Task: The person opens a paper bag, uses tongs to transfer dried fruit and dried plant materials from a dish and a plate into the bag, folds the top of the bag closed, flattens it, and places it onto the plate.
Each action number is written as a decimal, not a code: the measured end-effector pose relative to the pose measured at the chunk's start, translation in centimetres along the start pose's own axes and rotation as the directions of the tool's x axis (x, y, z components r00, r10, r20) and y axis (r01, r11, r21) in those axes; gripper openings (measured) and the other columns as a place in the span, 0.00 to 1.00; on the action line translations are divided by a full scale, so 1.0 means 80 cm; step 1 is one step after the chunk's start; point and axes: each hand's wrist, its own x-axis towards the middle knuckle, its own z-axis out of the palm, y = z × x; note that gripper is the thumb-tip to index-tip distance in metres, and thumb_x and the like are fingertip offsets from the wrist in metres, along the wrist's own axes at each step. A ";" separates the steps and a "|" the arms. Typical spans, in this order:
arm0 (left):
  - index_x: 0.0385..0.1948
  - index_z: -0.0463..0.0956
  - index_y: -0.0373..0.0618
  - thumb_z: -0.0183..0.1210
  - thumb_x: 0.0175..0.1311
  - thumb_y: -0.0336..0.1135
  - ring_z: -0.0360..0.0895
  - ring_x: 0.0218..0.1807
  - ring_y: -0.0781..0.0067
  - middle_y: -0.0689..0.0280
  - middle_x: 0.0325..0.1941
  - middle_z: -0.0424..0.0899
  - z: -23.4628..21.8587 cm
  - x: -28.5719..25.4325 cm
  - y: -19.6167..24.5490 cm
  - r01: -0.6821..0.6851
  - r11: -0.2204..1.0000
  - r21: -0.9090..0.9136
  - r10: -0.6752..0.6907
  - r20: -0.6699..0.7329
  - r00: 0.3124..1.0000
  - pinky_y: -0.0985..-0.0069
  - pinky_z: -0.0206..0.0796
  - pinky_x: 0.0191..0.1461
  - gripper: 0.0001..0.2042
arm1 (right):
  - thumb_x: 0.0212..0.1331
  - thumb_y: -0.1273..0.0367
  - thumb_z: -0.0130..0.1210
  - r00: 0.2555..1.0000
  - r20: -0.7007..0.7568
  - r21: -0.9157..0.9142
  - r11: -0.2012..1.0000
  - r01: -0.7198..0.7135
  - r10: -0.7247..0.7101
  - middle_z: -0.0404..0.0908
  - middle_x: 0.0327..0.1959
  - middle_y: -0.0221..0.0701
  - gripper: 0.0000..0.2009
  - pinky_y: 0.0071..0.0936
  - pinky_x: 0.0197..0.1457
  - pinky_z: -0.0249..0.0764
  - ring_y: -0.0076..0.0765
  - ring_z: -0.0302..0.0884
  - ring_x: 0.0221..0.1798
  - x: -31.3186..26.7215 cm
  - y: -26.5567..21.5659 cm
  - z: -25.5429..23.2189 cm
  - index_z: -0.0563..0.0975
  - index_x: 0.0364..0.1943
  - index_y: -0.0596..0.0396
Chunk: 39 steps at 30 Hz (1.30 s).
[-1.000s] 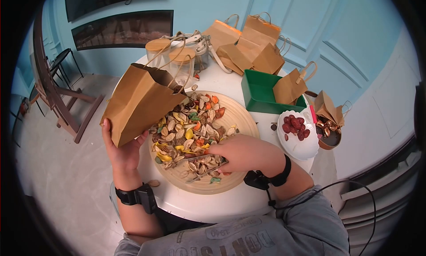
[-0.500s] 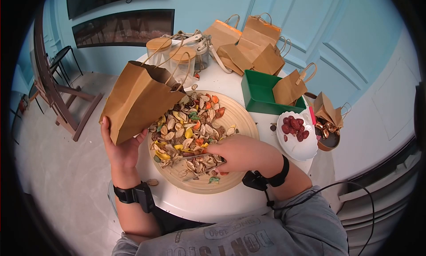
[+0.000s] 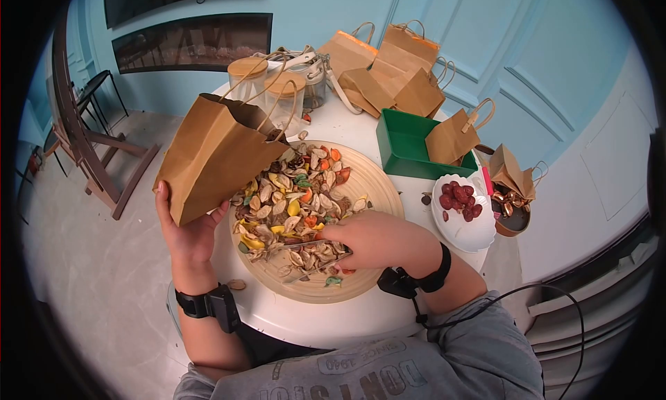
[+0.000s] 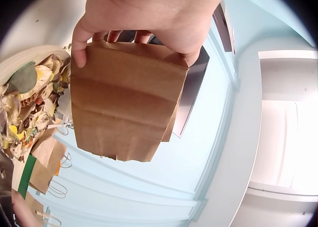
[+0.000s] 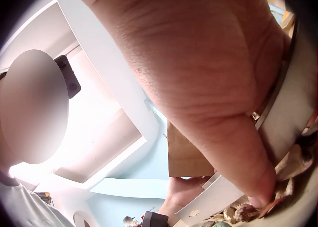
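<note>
My left hand [image 3: 191, 237] holds a brown paper bag [image 3: 211, 157] by its bottom end, thumb on one side and fingers on the other. The bag lies tilted, its mouth and twisted handles facing up and right, over the left rim of a round wooden tray [image 3: 385, 181]. Heaped on the tray are dried petals and pods [image 3: 281, 206], tan with yellow, orange and green bits. At the heap's near side my right hand [image 3: 381, 240] grips a clear, thin-walled container [image 3: 312, 267] with tan petals in it. In the right wrist view the thumb [image 5: 248, 162] presses against its wall.
Behind the bag stand jars with wooden lids [image 3: 284, 87]. Several paper bags [image 3: 402, 67] are at the back. A green box [image 3: 395, 157] with a small paper bag sits right, near a white plate [image 3: 472, 237] of dark red fruit. A bowl [image 3: 515, 223] stands farther right.
The clear container and its petals have shifted slightly left under my right hand. My left hand and the paper bag stay in nearly the same place.
</note>
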 end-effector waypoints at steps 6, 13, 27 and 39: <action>0.61 0.68 0.54 0.49 0.67 0.63 0.76 0.57 0.60 0.65 0.60 0.76 -0.004 0.001 0.000 0.007 1.000 -0.018 -0.006 0.011 1.000 0.61 0.75 0.49 0.29 | 0.53 0.58 0.64 1.000 0.000 -0.003 1.000 -0.001 0.001 0.81 0.33 0.43 0.22 0.47 0.43 0.73 0.55 0.80 0.41 0.001 -0.001 -0.001 0.74 0.51 0.50; 0.61 0.68 0.54 0.50 0.67 0.62 0.77 0.57 0.60 0.65 0.60 0.76 -0.005 0.002 -0.001 0.001 1.000 -0.017 -0.001 0.012 1.000 0.60 0.75 0.48 0.29 | 0.54 0.58 0.64 0.999 -0.030 -0.004 1.000 0.012 -0.013 0.81 0.34 0.43 0.21 0.47 0.43 0.73 0.55 0.80 0.41 0.000 -0.001 0.002 0.73 0.50 0.50; 0.59 0.68 0.54 0.49 0.67 0.62 0.77 0.55 0.61 0.64 0.59 0.76 -0.001 0.001 0.000 -0.002 1.000 -0.009 0.002 0.024 1.000 0.61 0.75 0.48 0.27 | 0.54 0.58 0.64 1.000 -0.007 0.001 1.000 -0.007 0.007 0.81 0.34 0.43 0.21 0.47 0.44 0.73 0.55 0.80 0.42 0.001 -0.004 -0.001 0.74 0.50 0.50; 0.59 0.67 0.54 0.49 0.68 0.62 0.78 0.55 0.60 0.65 0.59 0.76 -0.003 0.002 0.000 -0.005 1.000 0.003 0.005 -0.006 1.000 0.61 0.75 0.48 0.27 | 0.54 0.57 0.63 0.999 -0.045 -0.012 1.000 0.007 -0.008 0.81 0.34 0.42 0.21 0.47 0.44 0.73 0.55 0.80 0.42 0.001 -0.005 0.001 0.74 0.48 0.51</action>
